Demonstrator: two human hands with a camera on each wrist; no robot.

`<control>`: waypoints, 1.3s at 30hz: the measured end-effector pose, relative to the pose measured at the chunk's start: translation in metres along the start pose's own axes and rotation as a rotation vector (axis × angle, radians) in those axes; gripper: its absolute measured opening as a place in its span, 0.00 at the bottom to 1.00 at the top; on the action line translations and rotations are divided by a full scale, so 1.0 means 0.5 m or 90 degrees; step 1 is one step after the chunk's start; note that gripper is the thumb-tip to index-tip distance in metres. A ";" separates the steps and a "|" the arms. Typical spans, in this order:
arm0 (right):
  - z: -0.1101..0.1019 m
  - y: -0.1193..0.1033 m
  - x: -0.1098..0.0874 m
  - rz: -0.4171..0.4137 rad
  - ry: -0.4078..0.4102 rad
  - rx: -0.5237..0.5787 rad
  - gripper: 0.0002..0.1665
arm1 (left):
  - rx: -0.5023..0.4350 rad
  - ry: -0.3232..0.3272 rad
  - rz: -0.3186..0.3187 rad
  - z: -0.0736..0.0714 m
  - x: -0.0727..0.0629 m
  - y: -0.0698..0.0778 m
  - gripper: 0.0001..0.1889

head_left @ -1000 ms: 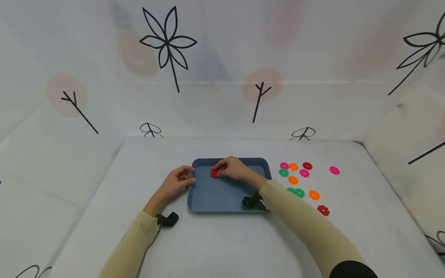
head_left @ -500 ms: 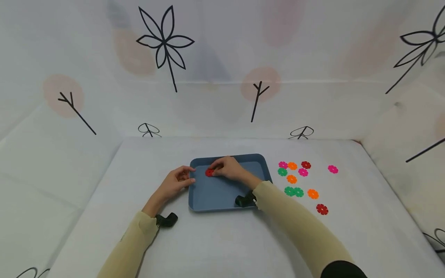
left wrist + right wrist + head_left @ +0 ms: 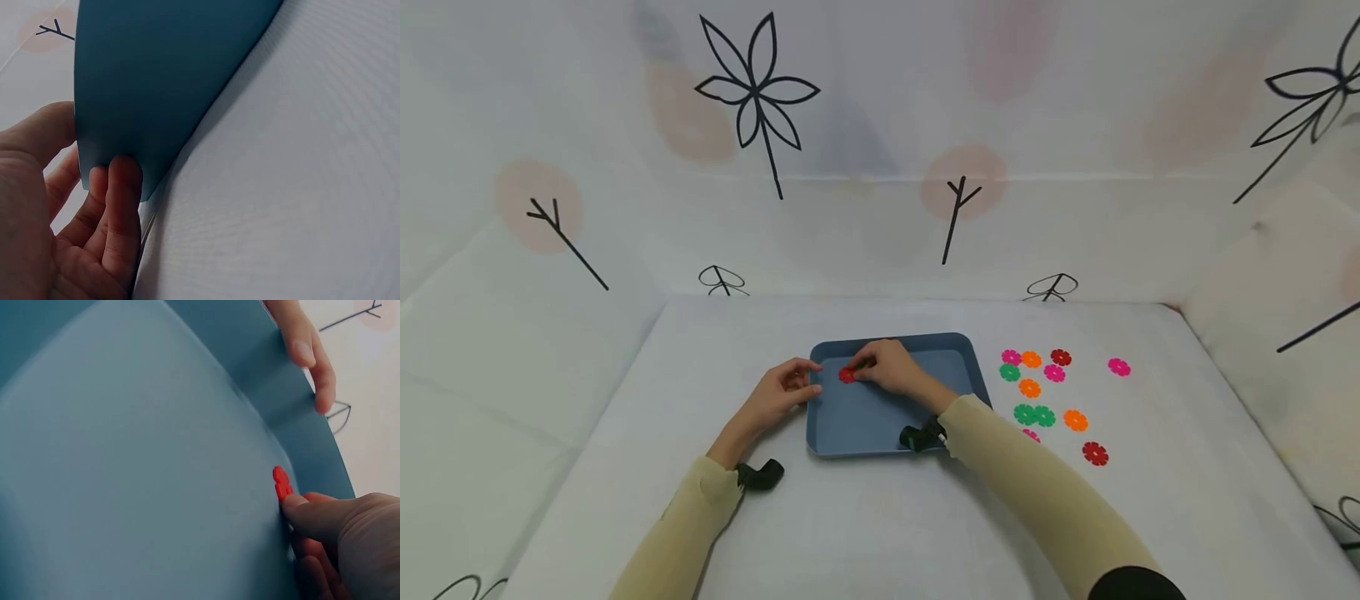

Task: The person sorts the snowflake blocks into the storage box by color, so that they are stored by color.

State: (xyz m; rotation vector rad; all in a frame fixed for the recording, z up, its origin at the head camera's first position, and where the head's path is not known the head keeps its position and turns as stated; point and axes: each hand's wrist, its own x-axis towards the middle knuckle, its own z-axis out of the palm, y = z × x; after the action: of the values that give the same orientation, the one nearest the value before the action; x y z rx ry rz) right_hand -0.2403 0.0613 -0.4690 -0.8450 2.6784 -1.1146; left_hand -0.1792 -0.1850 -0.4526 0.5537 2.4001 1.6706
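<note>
My right hand (image 3: pixel 891 367) pinches a red flower-shaped disc (image 3: pixel 847 375) between thumb and fingers, over the left part of the blue-grey tray (image 3: pixel 850 433). In the right wrist view the red disc (image 3: pixel 282 482) tilts close to the tray's floor, its lower part covered by the thumb. My left hand (image 3: pixel 778 398) grips the tray's left rim. The right wrist view shows its fingertips (image 3: pixel 305 353) lapping over that rim, while in the left wrist view other fingers (image 3: pixel 125 194) lie against the tray's outer wall (image 3: pixel 156 75).
Right of the tray, several flower-shaped discs lie scattered on the white tabletop (image 3: pixel 865 525): orange (image 3: pixel 1076 420), green (image 3: pixel 1044 416), pink (image 3: pixel 1119 367) and dark red (image 3: pixel 1095 453). A pink disc (image 3: pixel 1032 434) is partly hidden by the right sleeve. Patterned cloth (image 3: pixel 850 225) walls the back and sides.
My right hand has moved left within the tray, carrying the red disc closer to the left rim. The tray has turned slightly. My left hand stays at its rim.
</note>
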 end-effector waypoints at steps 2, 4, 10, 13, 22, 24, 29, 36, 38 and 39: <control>0.000 -0.002 0.000 -0.003 -0.002 -0.002 0.10 | -0.002 0.001 0.001 0.000 -0.002 -0.002 0.19; 0.001 -0.002 0.000 -0.004 -0.008 0.001 0.10 | -0.001 0.002 0.000 0.000 -0.003 -0.003 0.19; -0.006 0.002 0.002 0.032 -0.034 0.051 0.13 | 0.009 0.004 0.005 0.002 -0.003 -0.001 0.19; -0.014 0.000 0.003 0.042 -0.045 0.065 0.15 | 0.018 0.006 0.007 0.004 -0.001 0.002 0.18; -0.052 -0.010 -0.010 0.046 -0.041 0.103 0.17 | 0.046 0.021 0.001 0.006 -0.008 0.010 0.16; -0.066 -0.012 -0.017 0.049 -0.031 0.114 0.17 | 0.055 0.029 0.004 0.007 -0.011 0.012 0.16; -0.105 -0.010 -0.047 0.061 -0.006 0.148 0.17 | 0.071 0.049 0.015 0.009 -0.017 0.014 0.14; -0.174 0.028 -0.100 0.064 0.057 0.136 0.17 | 0.073 0.043 0.023 0.008 -0.015 0.008 0.17; -0.199 0.046 -0.122 0.073 0.088 0.129 0.17 | 0.069 0.032 0.028 0.007 -0.014 0.006 0.20; -0.212 0.056 -0.134 0.084 0.103 0.127 0.17 | 0.064 0.025 0.031 0.006 -0.013 0.005 0.22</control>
State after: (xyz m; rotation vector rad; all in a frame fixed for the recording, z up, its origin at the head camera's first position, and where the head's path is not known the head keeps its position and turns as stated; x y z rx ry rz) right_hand -0.2300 0.1787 -0.4184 -0.5594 2.6420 -1.4431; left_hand -0.1716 -0.1840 -0.4518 0.6034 2.5306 1.6001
